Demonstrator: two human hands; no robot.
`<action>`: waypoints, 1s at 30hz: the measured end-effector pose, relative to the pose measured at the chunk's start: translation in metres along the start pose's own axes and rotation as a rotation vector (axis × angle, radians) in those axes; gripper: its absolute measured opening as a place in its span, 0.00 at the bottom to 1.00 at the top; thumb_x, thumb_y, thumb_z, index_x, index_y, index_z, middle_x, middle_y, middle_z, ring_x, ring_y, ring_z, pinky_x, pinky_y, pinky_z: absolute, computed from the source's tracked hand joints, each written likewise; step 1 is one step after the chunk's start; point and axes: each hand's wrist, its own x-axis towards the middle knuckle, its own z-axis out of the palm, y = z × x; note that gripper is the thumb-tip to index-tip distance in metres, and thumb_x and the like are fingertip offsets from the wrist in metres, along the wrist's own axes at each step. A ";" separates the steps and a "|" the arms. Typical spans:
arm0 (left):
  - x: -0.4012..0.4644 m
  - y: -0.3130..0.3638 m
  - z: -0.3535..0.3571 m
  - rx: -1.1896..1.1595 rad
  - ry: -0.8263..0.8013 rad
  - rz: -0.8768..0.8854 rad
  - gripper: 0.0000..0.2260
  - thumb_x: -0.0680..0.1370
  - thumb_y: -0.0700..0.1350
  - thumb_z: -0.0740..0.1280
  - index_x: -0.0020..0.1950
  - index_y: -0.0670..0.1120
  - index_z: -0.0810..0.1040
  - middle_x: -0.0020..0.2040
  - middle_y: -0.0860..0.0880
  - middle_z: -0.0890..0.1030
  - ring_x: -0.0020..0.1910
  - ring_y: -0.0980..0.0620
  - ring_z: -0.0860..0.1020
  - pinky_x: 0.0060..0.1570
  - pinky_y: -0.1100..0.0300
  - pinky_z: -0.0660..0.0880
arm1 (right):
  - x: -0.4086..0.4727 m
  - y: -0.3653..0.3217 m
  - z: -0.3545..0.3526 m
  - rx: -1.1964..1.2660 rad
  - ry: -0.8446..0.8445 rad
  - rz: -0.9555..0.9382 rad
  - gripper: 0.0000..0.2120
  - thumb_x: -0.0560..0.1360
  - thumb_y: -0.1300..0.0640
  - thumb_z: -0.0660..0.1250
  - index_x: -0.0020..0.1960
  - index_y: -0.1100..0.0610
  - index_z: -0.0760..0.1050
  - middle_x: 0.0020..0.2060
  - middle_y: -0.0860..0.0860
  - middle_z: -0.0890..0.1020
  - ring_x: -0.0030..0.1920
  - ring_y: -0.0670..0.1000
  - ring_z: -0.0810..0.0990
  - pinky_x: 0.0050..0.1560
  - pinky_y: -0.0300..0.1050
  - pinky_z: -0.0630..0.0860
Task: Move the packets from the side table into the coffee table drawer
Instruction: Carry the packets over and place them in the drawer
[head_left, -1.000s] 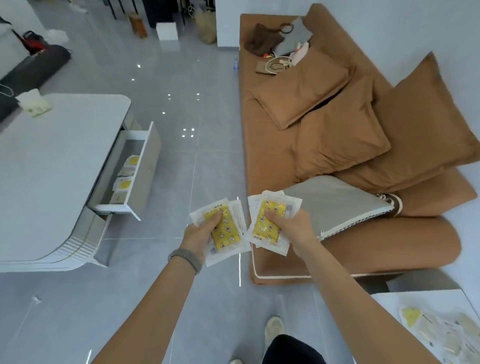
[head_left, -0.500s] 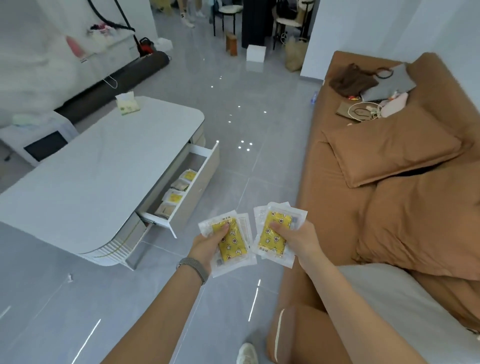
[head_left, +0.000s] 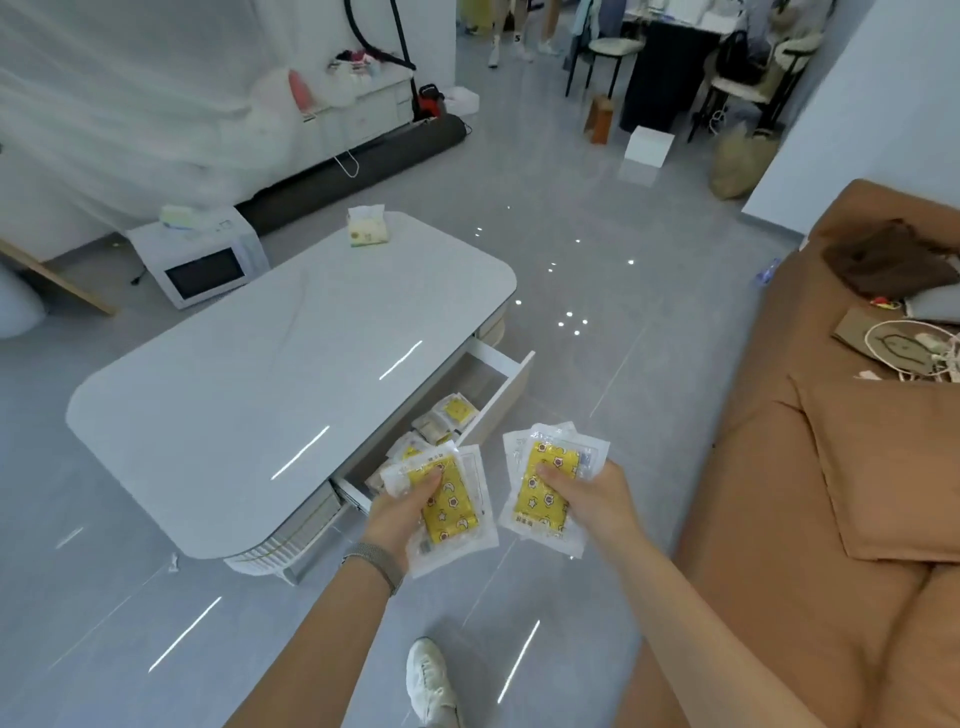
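My left hand (head_left: 397, 512) grips a small stack of clear packets with yellow patterned inserts (head_left: 451, 512). A second stack of the same packets (head_left: 548, 491) is held in my right hand (head_left: 592, 499), thumb on top. Both hands hover side by side just in front of the open drawer (head_left: 506, 395) of the white coffee table (head_left: 270, 384). Several packets (head_left: 447, 421) lie inside the drawer, partly hidden by my left-hand stack. The side table is out of view.
A brown sofa (head_left: 810, 493) with cushions and clutter runs along the right. A tissue pack (head_left: 368, 228) sits on the coffee table's far end. A white microwave (head_left: 200, 262) and a dark rolled mat (head_left: 358, 166) lie on the floor beyond. My shoe (head_left: 431, 680) is below.
My view has swung left, away from the sofa, and I have stepped closer to the coffee table. The open drawer now lies right in front of my hands; both stacks stay held.
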 end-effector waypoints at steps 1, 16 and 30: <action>0.019 0.015 -0.003 -0.002 0.006 0.014 0.13 0.74 0.45 0.72 0.55 0.43 0.80 0.48 0.45 0.84 0.44 0.48 0.83 0.38 0.55 0.81 | 0.019 -0.010 0.010 0.002 0.000 -0.006 0.09 0.67 0.58 0.78 0.45 0.55 0.82 0.41 0.51 0.87 0.42 0.51 0.86 0.46 0.49 0.83; 0.224 0.148 0.025 -0.039 0.149 -0.038 0.17 0.72 0.48 0.74 0.55 0.40 0.79 0.49 0.44 0.84 0.47 0.45 0.83 0.51 0.49 0.80 | 0.257 -0.103 0.105 -0.095 -0.138 0.012 0.10 0.67 0.58 0.78 0.47 0.54 0.81 0.41 0.51 0.87 0.43 0.51 0.86 0.50 0.54 0.83; 0.405 0.132 0.095 -0.150 0.393 -0.135 0.10 0.74 0.52 0.71 0.48 0.46 0.83 0.44 0.48 0.86 0.46 0.50 0.84 0.53 0.52 0.79 | 0.524 -0.081 0.140 -0.359 -0.209 0.055 0.17 0.69 0.56 0.76 0.55 0.57 0.77 0.47 0.53 0.84 0.48 0.54 0.84 0.53 0.58 0.81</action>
